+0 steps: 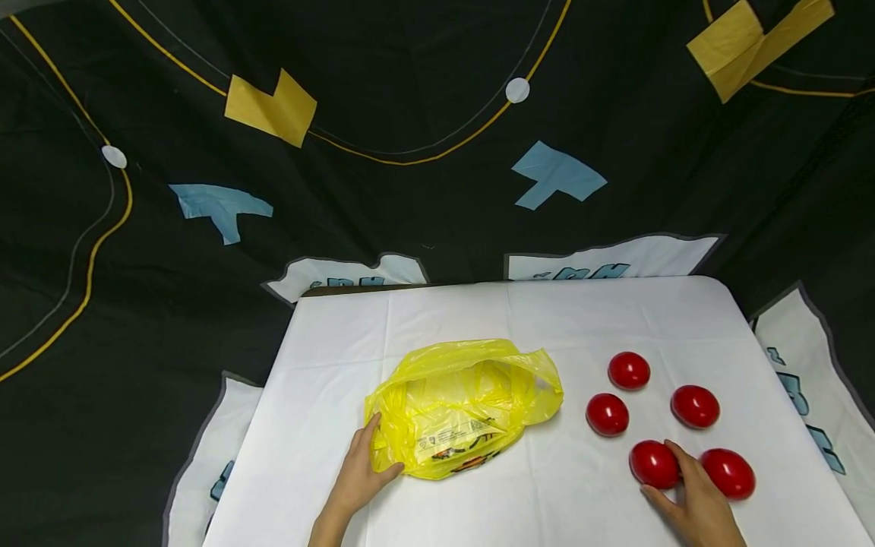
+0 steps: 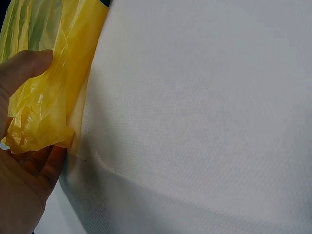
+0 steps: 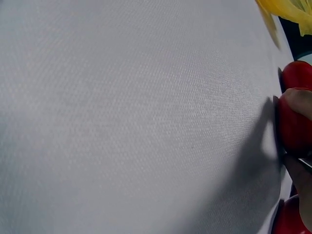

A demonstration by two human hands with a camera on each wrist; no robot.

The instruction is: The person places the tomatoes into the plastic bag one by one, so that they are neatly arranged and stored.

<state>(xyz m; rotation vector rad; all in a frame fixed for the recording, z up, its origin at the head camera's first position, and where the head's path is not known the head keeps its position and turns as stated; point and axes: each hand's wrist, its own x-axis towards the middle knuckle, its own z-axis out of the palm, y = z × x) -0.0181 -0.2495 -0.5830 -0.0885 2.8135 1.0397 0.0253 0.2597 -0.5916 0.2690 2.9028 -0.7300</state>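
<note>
A crumpled yellow plastic bag (image 1: 465, 410) lies on the white table with its mouth gaping toward the far side. My left hand (image 1: 358, 471) holds the bag's left end; in the left wrist view the thumb (image 2: 36, 63) lies over the plastic and the other fingers are partly hidden behind it. At the right, my right hand (image 1: 700, 501) grips a glossy red tomato (image 1: 651, 462) between thumb and fingers. Another tomato (image 1: 728, 472) lies just right of that hand. The held tomato (image 3: 295, 126) shows at the right edge of the right wrist view.
Three more tomatoes lie beyond the right hand: one near the bag (image 1: 607, 415), one farther back (image 1: 629, 371), one to the right (image 1: 695, 406). The white-covered table (image 1: 342, 327) ends at a dark patterned cloth (image 1: 410, 220) behind it.
</note>
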